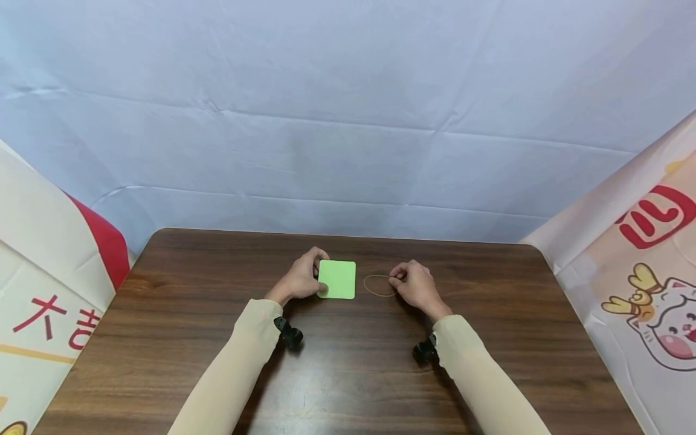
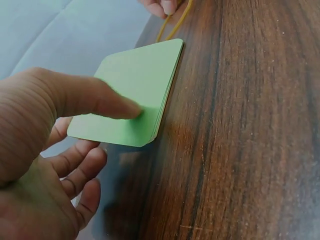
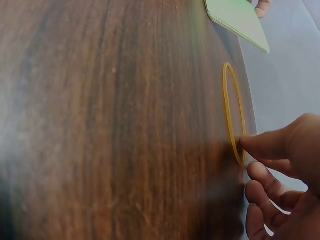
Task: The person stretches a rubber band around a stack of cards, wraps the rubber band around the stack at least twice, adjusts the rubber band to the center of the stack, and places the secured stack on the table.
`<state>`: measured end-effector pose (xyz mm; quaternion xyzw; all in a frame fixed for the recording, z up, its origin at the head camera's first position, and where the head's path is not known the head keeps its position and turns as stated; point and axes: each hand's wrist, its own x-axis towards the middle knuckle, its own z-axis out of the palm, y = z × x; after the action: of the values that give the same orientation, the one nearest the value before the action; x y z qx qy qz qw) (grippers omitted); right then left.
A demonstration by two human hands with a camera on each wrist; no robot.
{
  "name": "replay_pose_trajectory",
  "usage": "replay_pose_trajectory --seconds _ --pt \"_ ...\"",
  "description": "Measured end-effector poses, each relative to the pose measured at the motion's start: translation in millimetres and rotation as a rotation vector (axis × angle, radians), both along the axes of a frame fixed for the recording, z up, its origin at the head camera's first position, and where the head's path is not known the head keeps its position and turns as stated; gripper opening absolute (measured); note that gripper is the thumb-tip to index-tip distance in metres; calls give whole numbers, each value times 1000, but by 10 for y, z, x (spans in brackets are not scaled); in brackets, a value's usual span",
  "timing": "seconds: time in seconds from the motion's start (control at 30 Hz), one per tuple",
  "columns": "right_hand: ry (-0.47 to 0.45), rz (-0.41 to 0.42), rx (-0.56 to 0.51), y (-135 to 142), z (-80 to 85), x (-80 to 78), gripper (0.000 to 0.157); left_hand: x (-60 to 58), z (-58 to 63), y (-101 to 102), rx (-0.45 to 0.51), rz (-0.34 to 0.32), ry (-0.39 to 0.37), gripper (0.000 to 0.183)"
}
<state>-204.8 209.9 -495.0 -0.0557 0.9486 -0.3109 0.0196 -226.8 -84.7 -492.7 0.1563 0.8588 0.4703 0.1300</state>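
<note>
A thin stack of green square cards [image 1: 337, 280] with rounded corners is pinched along its left side by my left hand [image 1: 303, 275]. In the left wrist view the thumb lies across the top card [image 2: 135, 75], with the fingers below the stack. To the right, my right hand [image 1: 417, 284] pinches one end of a yellow rubber band [image 1: 375, 294] between thumb and fingers. The rubber band [image 3: 227, 105] hangs as a long, slack loop toward the cards in the right wrist view. A small gap separates the loop from the cards.
Both hands are over the far half of a dark wooden table [image 1: 348, 374]. A pale cloth backdrop [image 1: 348, 121] rises behind its far edge. Printed cloths with red characters [image 1: 40, 317] and a cartoon animal [image 1: 671, 326] hang at the sides.
</note>
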Motion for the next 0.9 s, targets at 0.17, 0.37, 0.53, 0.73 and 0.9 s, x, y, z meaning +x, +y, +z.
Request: replay_pose_trajectory --seconds 0.17,0.37,0.53,0.73,0.9 --pt "-10 -19 11 -26 6 -12 5 12 -1 -10 8 10 77 54" --pt "-15 29 62 -35 -3 -12 7 46 -1 1 -9 43 174 57" --pt "-35 43 -11 -19 15 16 7 78 14 18 -67 84 240 57" --pt "-44 42 -123 10 68 45 7 140 49 17 -102 109 308 47" --pt "-64 49 -168 13 117 59 6 184 72 12 -83 103 347 38"
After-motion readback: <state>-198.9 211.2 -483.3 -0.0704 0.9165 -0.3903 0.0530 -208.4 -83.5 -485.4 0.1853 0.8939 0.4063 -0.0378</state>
